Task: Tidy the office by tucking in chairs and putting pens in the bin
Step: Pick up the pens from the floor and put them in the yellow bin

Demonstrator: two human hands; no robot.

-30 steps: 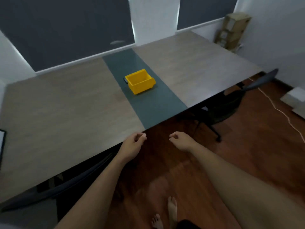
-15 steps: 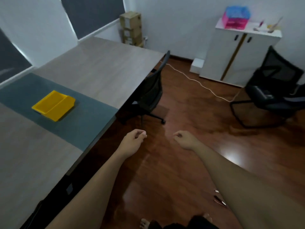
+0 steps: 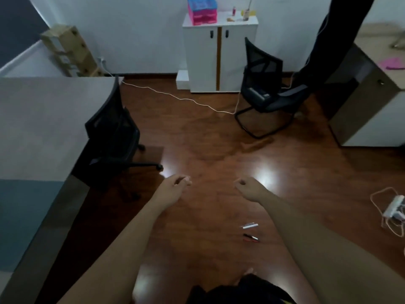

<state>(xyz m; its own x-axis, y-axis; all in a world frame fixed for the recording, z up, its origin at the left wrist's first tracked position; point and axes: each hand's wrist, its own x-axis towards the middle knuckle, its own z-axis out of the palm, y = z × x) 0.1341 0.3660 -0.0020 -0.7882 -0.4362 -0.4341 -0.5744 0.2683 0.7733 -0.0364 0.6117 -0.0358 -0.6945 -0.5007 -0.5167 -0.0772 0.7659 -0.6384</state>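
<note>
Dark wooden floor fills most of the room, and a few pens lie on it near the person's feet, under the right forearm. The left hand and the right hand both hang loosely curled in the air and hold nothing. One office chair stands half tucked at the surface; a second chair stands well apart, beside the cabinet. I think a bare foot could step on the pens or kick them away. The white cable could trip the person walking toward the far chair.
</note>
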